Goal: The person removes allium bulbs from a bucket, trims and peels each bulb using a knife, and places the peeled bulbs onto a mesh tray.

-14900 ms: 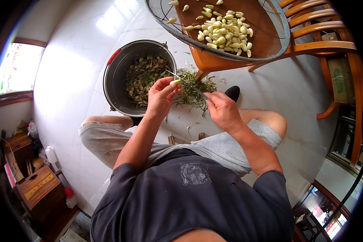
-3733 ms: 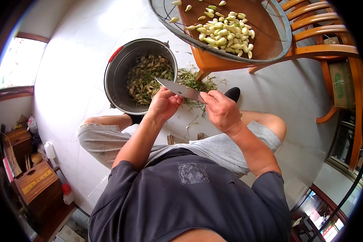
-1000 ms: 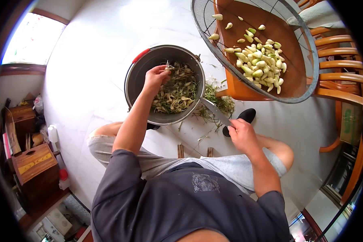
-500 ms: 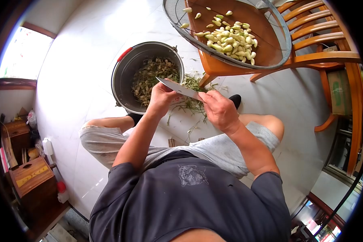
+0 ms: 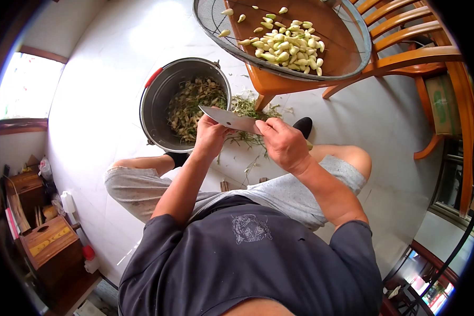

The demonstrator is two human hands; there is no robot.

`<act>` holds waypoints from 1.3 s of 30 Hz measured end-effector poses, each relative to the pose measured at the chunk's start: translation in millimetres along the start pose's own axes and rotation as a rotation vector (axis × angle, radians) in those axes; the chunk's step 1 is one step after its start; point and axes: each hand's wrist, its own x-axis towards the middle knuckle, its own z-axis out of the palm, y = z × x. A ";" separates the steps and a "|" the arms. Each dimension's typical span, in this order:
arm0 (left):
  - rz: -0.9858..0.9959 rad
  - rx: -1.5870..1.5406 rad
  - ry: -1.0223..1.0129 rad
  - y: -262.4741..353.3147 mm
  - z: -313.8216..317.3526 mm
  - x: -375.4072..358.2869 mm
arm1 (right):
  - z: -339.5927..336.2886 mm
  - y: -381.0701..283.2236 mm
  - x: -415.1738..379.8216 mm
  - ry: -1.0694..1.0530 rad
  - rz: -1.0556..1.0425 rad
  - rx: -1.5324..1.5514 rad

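My right hand (image 5: pixel 285 143) is wrapped round the handle end of a broad knife (image 5: pixel 231 119), whose blade points left. My left hand (image 5: pixel 210 138) is closed beneath the blade near its tip; what its fingers hold is hidden by the blade. Just beyond my left hand is a metal bucket (image 5: pixel 152 114) with a pile of small bulbs with stalks (image 5: pixel 194 105) in it. Green trimmings (image 5: pixel 250 109) lie on the floor right of the bucket. Many pale peeled bulbs (image 5: pixel 289 48) rest in a round mesh sieve (image 5: pixel 364 52) at the top.
The sieve sits on a wooden chair (image 5: pixel 266 84) at the upper right. A black shoe (image 5: pixel 303 126) is on the floor near my right hand. A wooden cabinet (image 5: pixel 50 242) stands at the lower left, and a cardboard box (image 5: pixel 443 105) is at the far right.
The view has shifted slightly, so the bucket, sieve and chair appear a little further left. The knife blade is turned to show more of its flat side.
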 end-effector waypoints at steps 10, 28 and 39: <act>0.011 -0.016 0.017 -7.8 -1.8 1.2 | 1.5 1.8 -1.0 -0.008 0.030 0.017; -0.111 -0.108 -0.185 15.9 -2.9 2.0 | -2.6 29.1 -7.2 -0.224 0.520 0.245; -0.180 -0.095 -0.101 7.8 -8.4 7.7 | -4.9 18.9 -7.1 -0.075 0.350 0.327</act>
